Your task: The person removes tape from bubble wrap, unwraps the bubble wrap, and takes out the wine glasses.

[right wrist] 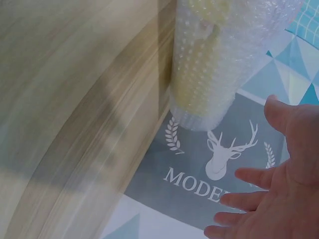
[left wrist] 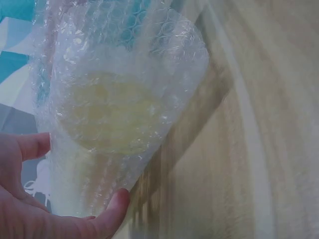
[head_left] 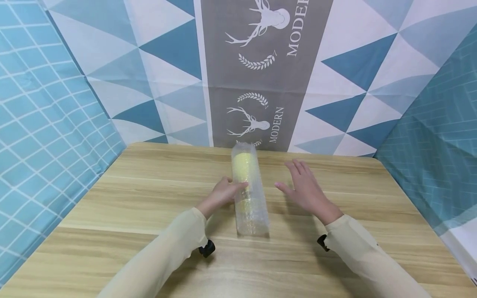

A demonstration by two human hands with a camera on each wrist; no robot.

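Observation:
A long roll of clear bubble wrap (head_left: 256, 219) lies on the wooden table, its length running away from me. Through the wrap shows a yellow object (head_left: 244, 163), rounded at its near end in the left wrist view; its kind is blurred by the bubbles. My left hand (head_left: 222, 193) grips the roll from its left side, thumb over the top. In the left wrist view, thumb and a finger (left wrist: 35, 145) span the wrap. To the right of the roll, my right hand (head_left: 306, 189) is held apart from it, fingers extended and palm facing it, nothing in it.
The wooden table (head_left: 149, 198) has rounded far corners. Behind its far edge hangs a patterned cloth (head_left: 253, 78) with deer heads, lettering and triangles. Blue grid cloth (head_left: 48, 124) borders the left, and a teal one (head_left: 436, 136) the right. Black straps (head_left: 207, 248) circle both wrists.

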